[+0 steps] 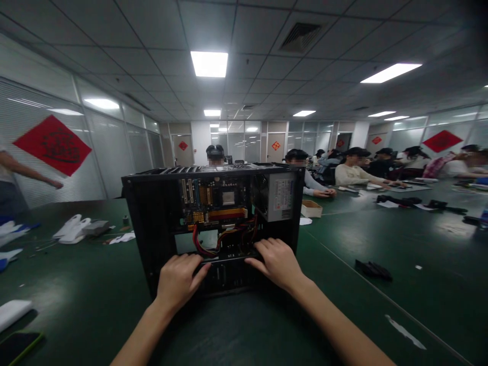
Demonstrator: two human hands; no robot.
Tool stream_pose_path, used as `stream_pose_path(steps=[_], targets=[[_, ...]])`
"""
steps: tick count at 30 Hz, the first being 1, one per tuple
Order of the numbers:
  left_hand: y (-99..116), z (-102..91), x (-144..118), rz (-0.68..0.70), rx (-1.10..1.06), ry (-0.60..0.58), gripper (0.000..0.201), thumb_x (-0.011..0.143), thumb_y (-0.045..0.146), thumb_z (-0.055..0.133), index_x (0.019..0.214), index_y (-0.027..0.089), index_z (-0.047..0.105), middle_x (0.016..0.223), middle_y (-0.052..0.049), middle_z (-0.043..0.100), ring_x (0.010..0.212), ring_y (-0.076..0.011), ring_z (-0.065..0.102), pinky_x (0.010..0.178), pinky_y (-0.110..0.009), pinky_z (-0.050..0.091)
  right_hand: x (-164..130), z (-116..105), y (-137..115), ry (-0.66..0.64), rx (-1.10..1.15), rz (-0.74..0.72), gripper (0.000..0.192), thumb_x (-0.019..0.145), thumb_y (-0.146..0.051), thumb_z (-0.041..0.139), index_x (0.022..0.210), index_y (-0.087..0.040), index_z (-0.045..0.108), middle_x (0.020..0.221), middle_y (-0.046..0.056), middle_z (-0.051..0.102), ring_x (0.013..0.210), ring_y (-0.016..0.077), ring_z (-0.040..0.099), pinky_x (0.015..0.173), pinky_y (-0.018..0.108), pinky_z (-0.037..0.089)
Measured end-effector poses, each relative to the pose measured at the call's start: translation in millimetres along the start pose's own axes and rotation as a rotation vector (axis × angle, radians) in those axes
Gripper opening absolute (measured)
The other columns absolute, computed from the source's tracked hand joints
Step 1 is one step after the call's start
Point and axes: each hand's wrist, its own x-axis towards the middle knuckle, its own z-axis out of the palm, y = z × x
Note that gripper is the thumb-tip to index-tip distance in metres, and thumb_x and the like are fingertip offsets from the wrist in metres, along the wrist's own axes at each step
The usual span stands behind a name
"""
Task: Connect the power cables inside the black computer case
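Computer case [158,218] rises beyond left hand [178,278] and right hand [279,262] — both pinching its rail [229,260].

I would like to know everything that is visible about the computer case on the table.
The computer case is a black, metal-looking box standing on the green table, its near side open. Inside are a circuit board, a grey power supply with a white label and a fan at upper right, and red, yellow and black wires lower down. The person's left grip and right grip hold a bar across its lower part.
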Motion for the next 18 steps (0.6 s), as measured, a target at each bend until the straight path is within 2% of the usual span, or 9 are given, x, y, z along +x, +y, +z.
stream_pose_path(steps=[4,8,13,16,18], targets=[[1.2,-0.3,-0.9,0.003,-0.002,-0.006,0.034,0.097,0.038,0.041,0.086,0.02,0.067,0.078,-0.004,0.07,0.07,-0.0197,0.062,0.066,-0.033,0.039,38.9,-12.8,-35.7,0.005,0.244,-0.073,0.032,0.096,-0.043,0.046,0.109,-0.018,0.061,0.103,0.009,0.068,0.1,0.0238,0.058,0.085,0.033,0.042],[2.5,-1.9,-0.9,0.012,0.01,0.007,0.033,0.097,0.032,0.04,0.08,0.02,0.065,0.072,-0.003,0.067,0.066,-0.0191,0.06,0.063,-0.034,0.037,84.3,-6.6,-69.9,-0.152,0.332,-0.032,0.037,0.094,-0.044,0.047,0.118,-0.019,0.059,0.103,0.01,0.069,0.097,0.0244,0.063,0.079,0.032,0.046],[2.5,0.1,-0.9,0.017,0.005,0.047,0.031,0.096,0.03,0.04,0.081,0.019,0.066,0.074,-0.004,0.068,0.067,-0.0186,0.06,0.064,-0.034,0.037,112.4,14.1,-87.8,-0.441,0.316,-0.039,0.041,0.086,-0.051,0.053,0.108,-0.019,0.067,0.101,0.012,0.072,0.094,0.0277,0.067,0.074,0.034,0.048],[1.8,2.1,-1.7,0.018,-0.009,0.046,0.03,0.096,0.03,0.041,0.084,0.02,0.066,0.075,-0.004,0.069,0.067,-0.019,0.06,0.064,-0.035,0.037,114.2,18.7,-89.5,-0.467,0.323,-0.042,0.035,0.082,-0.049,0.057,0.097,-0.021,0.072,0.099,0.011,0.074,0.091,0.0272,0.068,0.072,0.032,0.047],[2.2,2.0,-2.4,0.012,-0.017,0.039,0.029,0.096,0.03,0.041,0.085,0.02,0.066,0.075,-0.004,0.069,0.067,-0.0195,0.06,0.063,-0.035,0.037,113.2,17.8,-85.9,-0.425,0.38,-0.027,0.028,0.079,-0.044,0.061,0.09,-0.022,0.074,0.092,0.009,0.075,0.087,0.0254,0.068,0.067,0.03,0.045]])
